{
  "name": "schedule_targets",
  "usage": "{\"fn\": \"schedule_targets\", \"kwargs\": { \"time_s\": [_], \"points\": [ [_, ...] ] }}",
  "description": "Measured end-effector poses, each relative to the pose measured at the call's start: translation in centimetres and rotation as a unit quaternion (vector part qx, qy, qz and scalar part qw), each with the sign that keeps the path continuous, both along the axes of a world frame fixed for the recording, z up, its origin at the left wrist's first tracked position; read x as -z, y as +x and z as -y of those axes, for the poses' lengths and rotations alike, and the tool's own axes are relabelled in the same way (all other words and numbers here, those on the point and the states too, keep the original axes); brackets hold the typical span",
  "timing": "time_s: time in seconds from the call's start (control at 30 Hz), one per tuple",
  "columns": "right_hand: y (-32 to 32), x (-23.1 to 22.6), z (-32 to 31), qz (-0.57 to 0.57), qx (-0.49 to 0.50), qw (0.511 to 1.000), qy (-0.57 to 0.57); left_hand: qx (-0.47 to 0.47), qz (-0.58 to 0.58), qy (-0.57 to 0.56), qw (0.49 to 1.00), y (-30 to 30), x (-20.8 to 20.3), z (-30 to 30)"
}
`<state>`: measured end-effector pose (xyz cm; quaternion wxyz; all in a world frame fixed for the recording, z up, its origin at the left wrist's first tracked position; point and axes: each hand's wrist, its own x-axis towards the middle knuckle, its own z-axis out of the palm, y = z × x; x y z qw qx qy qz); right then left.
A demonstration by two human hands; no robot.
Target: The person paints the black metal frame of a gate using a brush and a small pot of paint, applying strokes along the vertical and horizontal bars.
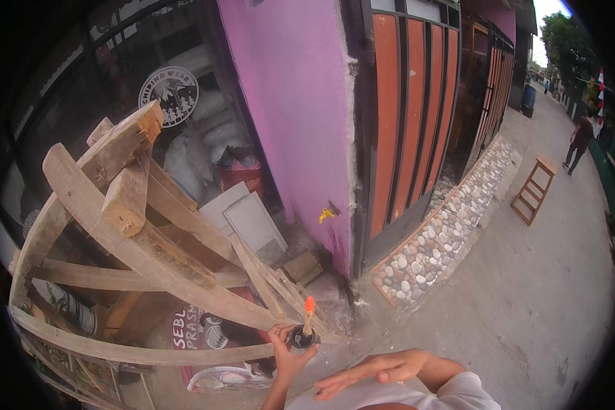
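My left hand is wrapped round a small dark cup, low in the middle of the view. A small brush with an orange end and a paler lower part stands in the cup. What is inside the cup is too dark to make out. Close by on the left is a rough frame of bare wooden beams, and the cup is beside its lower near corner. My right hand is stretched out flat with its fingers extended, apart from the cup and holding nothing.
A printed banner lies under the frame. A pink wall with a yellow tap stands ahead, beside an orange-and-black slatted gate. A pebbled strip edges the path. Farther right are a wooden stool and a walking person.
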<state>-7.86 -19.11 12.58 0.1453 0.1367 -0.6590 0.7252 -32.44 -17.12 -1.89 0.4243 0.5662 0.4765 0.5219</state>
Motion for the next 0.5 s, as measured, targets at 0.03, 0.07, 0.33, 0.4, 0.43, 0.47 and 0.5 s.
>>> {"fn": "schedule_targets", "kwargs": {
  "time_s": [0.03,0.07,0.33,0.4,0.43,0.47,0.5],
  "points": [
    [0.9,-0.2,-1.8,0.024,0.172,0.985,-0.015,-0.001,-0.007,0.001,1.0,0.5,0.2,-0.6],
    [1.8,-0.4,-3.5,0.044,0.337,0.94,-0.03,-0.003,0.023,0.011,1.0,1.2,0.2,-1.1],
    [13.0,3.0,-15.7,0.147,0.524,0.827,0.14,-0.088,0.001,0.022,0.996,11.8,2.6,-7.8],
    [16.8,3.7,-19.1,0.185,0.517,0.83,0.101,-0.138,0.023,0.026,0.99,15.5,2.4,-9.5],
    [18.3,4.4,-21.0,0.169,0.538,0.811,0.155,-0.163,0.028,0.025,0.986,17.2,2.3,-10.3],
    [19.8,4.8,-22.6,0.168,0.528,0.819,0.15,-0.174,0.023,0.02,0.984,19.1,1.9,-10.9],
    [21.3,5.2,-24.2,0.177,0.52,0.817,0.177,-0.181,0.042,0.021,0.982,21.1,1.3,-11.7]
  ]
}}
